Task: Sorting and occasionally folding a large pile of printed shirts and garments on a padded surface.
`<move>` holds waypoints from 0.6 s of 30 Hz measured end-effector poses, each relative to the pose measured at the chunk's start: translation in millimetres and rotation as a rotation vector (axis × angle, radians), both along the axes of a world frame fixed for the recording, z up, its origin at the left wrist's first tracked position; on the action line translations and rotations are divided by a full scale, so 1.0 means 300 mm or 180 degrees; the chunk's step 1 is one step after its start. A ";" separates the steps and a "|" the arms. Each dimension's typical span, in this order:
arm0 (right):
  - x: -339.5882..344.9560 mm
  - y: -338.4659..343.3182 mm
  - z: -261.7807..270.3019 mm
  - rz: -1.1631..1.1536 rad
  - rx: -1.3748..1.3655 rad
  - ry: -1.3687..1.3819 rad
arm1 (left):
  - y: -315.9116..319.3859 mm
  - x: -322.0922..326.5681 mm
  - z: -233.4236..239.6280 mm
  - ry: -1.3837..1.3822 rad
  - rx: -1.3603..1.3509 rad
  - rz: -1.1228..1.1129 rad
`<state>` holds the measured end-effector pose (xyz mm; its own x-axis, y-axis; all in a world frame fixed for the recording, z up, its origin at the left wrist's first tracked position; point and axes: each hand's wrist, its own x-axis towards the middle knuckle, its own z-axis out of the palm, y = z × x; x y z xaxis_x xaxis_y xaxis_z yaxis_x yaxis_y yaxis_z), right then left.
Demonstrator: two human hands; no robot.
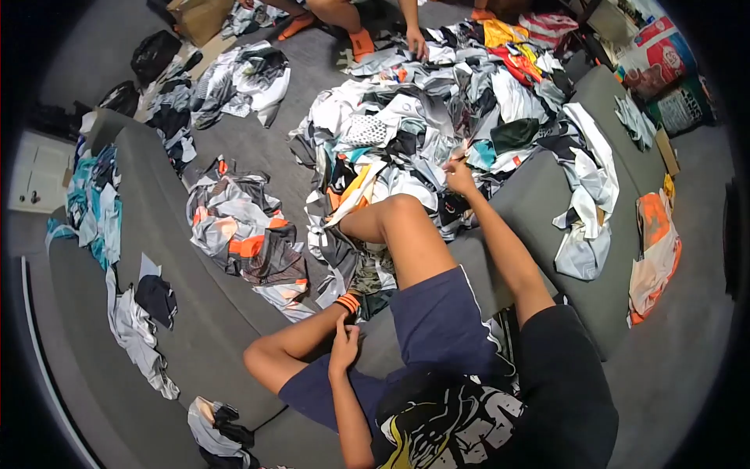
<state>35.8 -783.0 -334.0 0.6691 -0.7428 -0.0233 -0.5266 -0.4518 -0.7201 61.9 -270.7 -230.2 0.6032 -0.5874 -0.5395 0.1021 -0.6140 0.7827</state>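
Observation:
A large pile of mixed fabric pieces [404, 140], mostly white, grey and black, spreads over the floor before me. My right hand [460, 176] reaches to the pile's near right part, its fingers at some pale cloth; whether they grip it is hard to see. Close to those fingers lie a teal scrap [484, 155] and a dark green piece [515, 135]. My left hand [344, 346] hovers by my ankle with nothing in it, thumb and forefinger apart. Near that ankle is an orange-striped sock cuff [349, 302], and camouflage-patterned cloth [375, 267] lies beyond it.
Left of my leg sits a grey-and-orange fabric heap [246, 240]. Grey sofa sections [176, 281] flank me, with white cloth draped over the right one [592, 176]. Another person's hand [417, 44] touches the pile's far side. Printed sacks [662, 58] stand at upper right.

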 end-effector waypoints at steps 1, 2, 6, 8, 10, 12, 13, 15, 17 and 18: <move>-0.038 -0.043 -0.058 -0.0286 0.0148 0.0059 | -0.002 -0.008 -0.002 0.0036 -0.0012 0.0073; -0.036 -0.063 -0.090 -0.0552 0.0301 0.0107 | 0.005 -0.008 -0.009 0.0068 0.0032 0.0069; 0.029 -0.129 -0.221 -0.0703 -0.0055 0.0241 | 0.032 0.009 -0.042 0.0160 0.0247 0.0261; 0.103 -0.168 -0.285 -0.0935 0.0011 0.0386 | 0.039 0.024 -0.057 0.0244 0.0398 0.0254; 0.158 -0.240 -0.357 -0.1110 0.0094 0.0562 | 0.028 0.034 -0.062 0.0339 0.0514 0.0230; 0.173 -0.321 -0.437 -0.1604 0.0236 0.0814 | -0.014 0.035 -0.066 0.0347 0.0495 0.0148; 0.213 -0.317 -0.457 -0.1576 0.0298 0.0846 | -0.018 0.042 -0.063 0.0313 0.0527 0.0156; 0.277 -0.301 -0.469 -0.1884 0.0290 0.0823 | -0.023 0.055 -0.060 0.0348 0.0595 0.0282; 0.341 -0.233 -0.453 -0.1897 0.0506 0.0608 | -0.021 0.059 -0.048 0.0387 0.0571 0.0486; 0.375 -0.213 -0.428 -0.1954 0.0639 0.0345 | -0.021 0.061 -0.050 0.0388 0.0576 0.0493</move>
